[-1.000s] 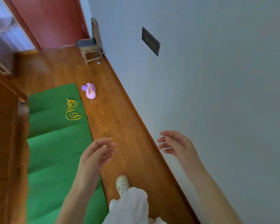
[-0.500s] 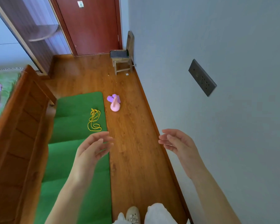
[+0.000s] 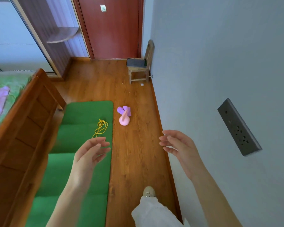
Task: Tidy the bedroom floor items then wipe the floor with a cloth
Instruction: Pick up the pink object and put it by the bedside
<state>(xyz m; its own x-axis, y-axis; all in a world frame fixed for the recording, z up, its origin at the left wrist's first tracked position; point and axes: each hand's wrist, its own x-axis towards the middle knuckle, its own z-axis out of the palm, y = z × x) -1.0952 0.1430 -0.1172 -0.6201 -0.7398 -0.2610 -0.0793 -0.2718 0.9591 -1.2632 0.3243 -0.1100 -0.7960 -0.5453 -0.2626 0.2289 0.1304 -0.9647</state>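
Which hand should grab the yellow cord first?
Left. The left hand hangs open over the green mat, just short of the cord. The right hand is by the wall, farther off.

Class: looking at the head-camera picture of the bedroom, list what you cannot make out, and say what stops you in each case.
- Pink object on the floor, head view: too small to identify.
- White specks by the chair: too small.
- Door sign: unreadable.
- Bed: cut off by the left edge.
- Left hand: slightly motion-blurred.
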